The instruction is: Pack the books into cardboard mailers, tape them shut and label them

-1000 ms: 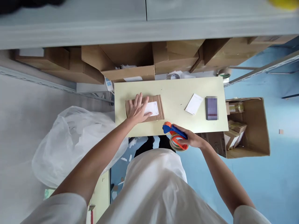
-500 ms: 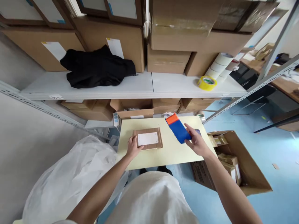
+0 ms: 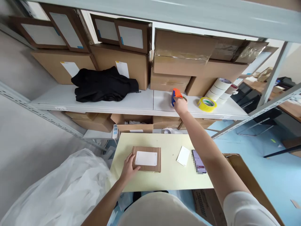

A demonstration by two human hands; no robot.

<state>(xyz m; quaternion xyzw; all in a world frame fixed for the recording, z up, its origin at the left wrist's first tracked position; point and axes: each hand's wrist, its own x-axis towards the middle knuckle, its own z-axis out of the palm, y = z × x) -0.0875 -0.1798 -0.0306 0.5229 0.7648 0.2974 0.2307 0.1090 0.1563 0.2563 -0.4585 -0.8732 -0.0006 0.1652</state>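
On the pale yellow table (image 3: pixel 168 182), a small cardboard box (image 3: pixel 147 167) lies flat with a white label (image 3: pixel 145 158) on top. My left hand (image 3: pixel 128 168) is closed around its near left corner, thumb along the front edge. My right hand (image 3: pixel 180 105) reaches forward to the grey shelf, its fingers wrapped around a blue and orange tape dispenser (image 3: pixel 177 93). Part of the dispenser is hidden behind the hand. A white card (image 3: pixel 183 156) and a phone (image 3: pixel 198 160) lie on the table below my right forearm.
Along the shelf (image 3: pixel 162 102) are a black garment (image 3: pixel 103 84), a yellow tape roll (image 3: pixel 207 104), stacked white rolls (image 3: pixel 218 89) and large cartons (image 3: pixel 183 48). A translucent plastic bag (image 3: pixel 70 185) bulges at the left. An open carton (image 3: pixel 249 179) stands on the floor at right.
My right hand has carried the tape dispenser from above the table forward to the shelf, uncovering the white card and phone. My left hand stays at the box. The view has tilted upward.
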